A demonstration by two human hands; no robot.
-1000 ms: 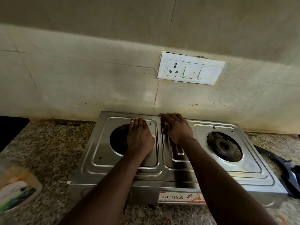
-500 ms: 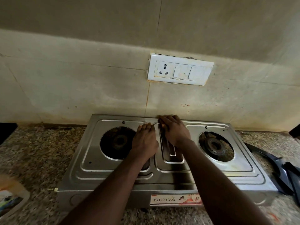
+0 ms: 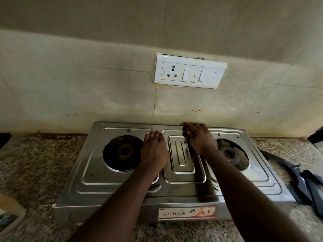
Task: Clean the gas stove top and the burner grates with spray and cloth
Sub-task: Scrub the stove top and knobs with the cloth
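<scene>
Hands: left hand (image 3: 154, 151) flat, fingers straight, pressing on stove top (image 3: 97, 186) | right hand (image 3: 201, 138) curled at back edge, contents unclear | stove's long axis runs left-right under both | grates (image 3: 307, 184) off on desk (image 3: 35, 163), rightward, nearer right hand.

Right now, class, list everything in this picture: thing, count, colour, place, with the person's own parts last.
gas stove: one, steel, on the countertop against the wall
burners: two, dark, left and right openings, uncovered
label: one, white and red, stove front
grates: count unclear, dark, countertop right of stove
switch plate: one, white, wall above stove
packet: one, pale, blurred, lower left
countertop: one, speckled brown, under stove
left hand: one, flat on stove top beside left burner
right hand: one, fingers curled at stove's back edge; contents unclear
</scene>
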